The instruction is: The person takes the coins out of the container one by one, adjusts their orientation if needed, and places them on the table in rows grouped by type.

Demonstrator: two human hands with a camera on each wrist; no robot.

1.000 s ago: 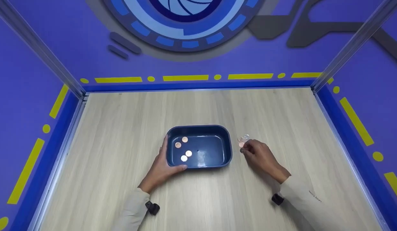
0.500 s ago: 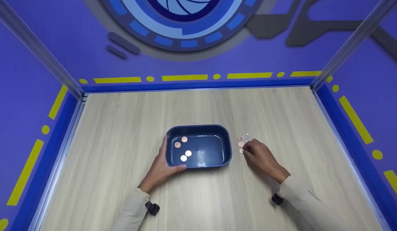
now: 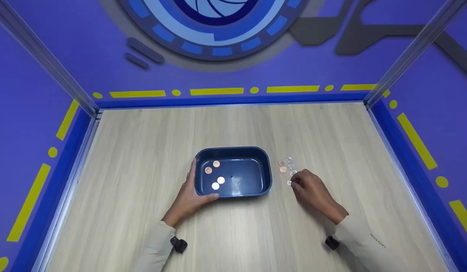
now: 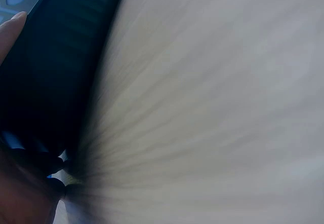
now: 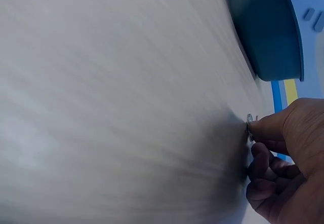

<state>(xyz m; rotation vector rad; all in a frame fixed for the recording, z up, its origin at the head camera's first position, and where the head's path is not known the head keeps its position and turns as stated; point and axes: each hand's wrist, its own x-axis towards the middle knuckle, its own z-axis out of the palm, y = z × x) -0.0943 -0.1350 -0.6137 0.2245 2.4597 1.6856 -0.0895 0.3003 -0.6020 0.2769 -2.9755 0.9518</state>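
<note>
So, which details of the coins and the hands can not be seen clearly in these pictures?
- Head view: coins on the table are too small to count.
- Head view: right hand covers its fingers' hold on the silver coin.
- Left wrist view: tray is blurred and cut off; its coins are hidden.

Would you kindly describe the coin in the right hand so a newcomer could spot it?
On the wooden table, right of the blue tray, lies a small coin cluster. The silver coin sits nearest the viewer, alone pinched by the right hand.
</note>
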